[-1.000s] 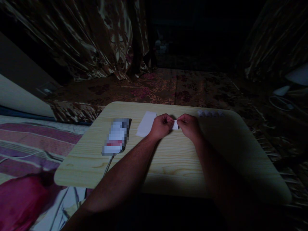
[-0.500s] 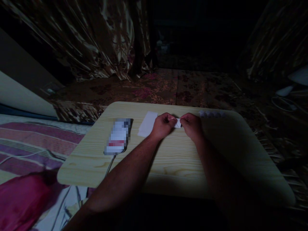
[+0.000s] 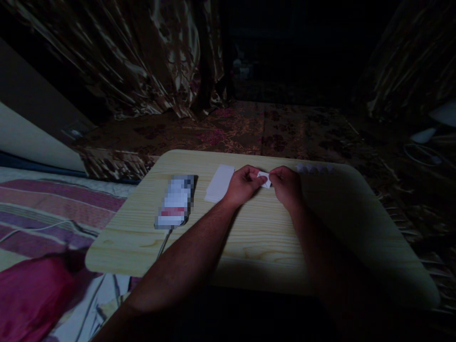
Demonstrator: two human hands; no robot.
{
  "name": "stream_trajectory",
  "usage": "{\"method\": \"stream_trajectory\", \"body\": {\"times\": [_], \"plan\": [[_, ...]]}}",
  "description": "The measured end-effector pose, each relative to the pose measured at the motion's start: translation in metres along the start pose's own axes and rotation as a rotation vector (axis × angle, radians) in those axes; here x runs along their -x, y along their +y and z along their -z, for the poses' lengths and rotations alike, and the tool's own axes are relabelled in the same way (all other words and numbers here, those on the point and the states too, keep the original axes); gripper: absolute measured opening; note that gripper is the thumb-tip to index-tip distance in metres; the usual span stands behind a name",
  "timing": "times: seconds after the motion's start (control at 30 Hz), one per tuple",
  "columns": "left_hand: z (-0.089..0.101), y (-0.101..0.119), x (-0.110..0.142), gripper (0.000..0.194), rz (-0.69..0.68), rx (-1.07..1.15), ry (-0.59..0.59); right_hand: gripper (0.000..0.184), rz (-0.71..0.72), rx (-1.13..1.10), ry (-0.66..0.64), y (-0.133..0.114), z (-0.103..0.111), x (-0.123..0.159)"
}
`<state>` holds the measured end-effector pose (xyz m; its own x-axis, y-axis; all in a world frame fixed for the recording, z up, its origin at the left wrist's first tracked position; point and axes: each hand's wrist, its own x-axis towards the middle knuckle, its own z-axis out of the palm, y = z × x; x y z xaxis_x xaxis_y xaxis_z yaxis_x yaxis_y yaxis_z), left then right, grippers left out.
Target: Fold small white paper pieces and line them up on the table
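My left hand [image 3: 246,186] pinches the small folded paper [image 3: 266,181] over the tabletop [image 3: 260,228]; my right hand [image 3: 287,186] grips its right edge. Paper stack [image 3: 219,183] just left of my left hand, phone [image 3: 174,202] farther left.

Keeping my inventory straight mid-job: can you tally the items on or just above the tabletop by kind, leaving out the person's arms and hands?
Held folded paper: 1
White paper stack: 1 (sheets can't be counted)
Small pale pieces in a row: 4
Blurred phone-like device: 1
Cable: 1
Total: 8
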<state>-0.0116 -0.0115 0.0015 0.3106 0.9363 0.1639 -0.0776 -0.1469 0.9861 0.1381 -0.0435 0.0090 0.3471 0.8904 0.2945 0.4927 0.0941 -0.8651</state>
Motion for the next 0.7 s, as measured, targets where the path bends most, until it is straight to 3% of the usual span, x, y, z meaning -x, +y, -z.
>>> {"method": "stream_trajectory", "body": {"times": [0.33,0.7], "plan": [[0.0007,-0.0070,-0.0015,0.024,-0.079,0.047,-0.007,0.014,0.020,-0.054,-0.051,0.0089,-0.0051,-0.0012],[-0.0005,-0.0029,0.0009,0.024,-0.072,0.027,-0.030,0.012,0.031,-0.063,-0.048,0.0051,-0.0033,0.0006]]}}
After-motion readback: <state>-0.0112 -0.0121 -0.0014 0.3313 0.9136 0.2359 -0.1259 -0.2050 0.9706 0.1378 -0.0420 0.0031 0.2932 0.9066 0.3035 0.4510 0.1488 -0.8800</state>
